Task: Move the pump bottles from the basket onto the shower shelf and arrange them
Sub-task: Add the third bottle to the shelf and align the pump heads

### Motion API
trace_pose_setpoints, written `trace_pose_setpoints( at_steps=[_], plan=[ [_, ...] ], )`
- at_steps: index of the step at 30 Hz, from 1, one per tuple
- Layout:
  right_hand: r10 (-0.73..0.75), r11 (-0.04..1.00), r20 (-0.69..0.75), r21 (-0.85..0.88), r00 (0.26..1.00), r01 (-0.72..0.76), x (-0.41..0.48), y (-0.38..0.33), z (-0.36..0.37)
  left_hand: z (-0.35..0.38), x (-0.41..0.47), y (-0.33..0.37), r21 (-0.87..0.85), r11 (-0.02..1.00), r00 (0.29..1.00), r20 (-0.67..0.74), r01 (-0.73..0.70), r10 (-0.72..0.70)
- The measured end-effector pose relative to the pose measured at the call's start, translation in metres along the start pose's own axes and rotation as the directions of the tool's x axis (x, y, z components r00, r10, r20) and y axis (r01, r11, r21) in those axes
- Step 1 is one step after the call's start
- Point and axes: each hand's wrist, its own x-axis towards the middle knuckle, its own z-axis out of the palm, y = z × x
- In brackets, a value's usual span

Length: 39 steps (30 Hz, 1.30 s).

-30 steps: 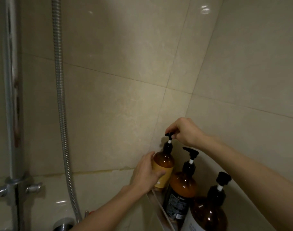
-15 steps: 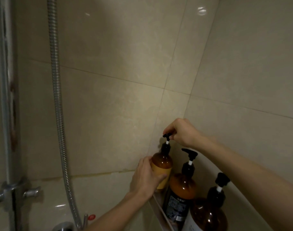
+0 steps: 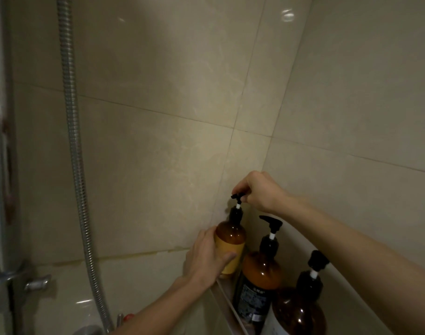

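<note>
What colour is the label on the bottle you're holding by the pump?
Yellow-orange, on the amber pump bottle gripped by the left hand; seen in the head view.

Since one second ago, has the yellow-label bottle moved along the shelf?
No. The yellow-label bottle stands by the same wall-tile corner, next to the middle bottle; both hands hold it.

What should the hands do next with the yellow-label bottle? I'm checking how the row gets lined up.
Probably turn the pump head so its nozzle matches the neighbours. The right hand pinches it while the left hand steadies the yellow-label bottle, already upright on the shelf beside two amber bottles.
</note>
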Motion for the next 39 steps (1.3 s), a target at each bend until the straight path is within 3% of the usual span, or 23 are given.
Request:
trace_pose_setpoints(
  at_steps=[7,14,19,21,33,39],
  plan=[
    [0.021,0.999,0.054,-0.039,0.998,-0.019,-0.009,-0.004,-0.016,-0.008,-0.004,0.006,0.037,0.999,0.999,0.032,0.006,-0.007],
    [0.061,0.993,0.067,-0.102,0.996,-0.054,-0.048,-0.007,-0.059,-0.030,-0.028,0.016,-0.093,0.994,0.998,0.004,-0.058,0.059],
    [0.124,0.991,0.295,-0.087,0.948,-0.103,-0.078,-0.013,-0.071,-0.025,-0.058,0.029,-0.357,0.934,0.964,0.251,0.006,0.090],
    [0.154,0.985,0.320,-0.122,0.935,-0.121,-0.084,-0.014,-0.068,-0.019,-0.067,0.033,-0.403,0.914,0.947,0.305,0.035,0.099],
    [0.096,0.989,0.168,-0.124,0.981,-0.075,-0.090,-0.013,-0.047,-0.004,-0.077,0.044,-0.387,0.922,0.971,0.219,0.001,0.091],
    [0.072,0.995,0.143,-0.082,0.987,-0.061,-0.088,-0.009,-0.043,-0.014,-0.064,0.043,-0.396,0.918,0.934,0.325,-0.007,0.147]
  ],
)
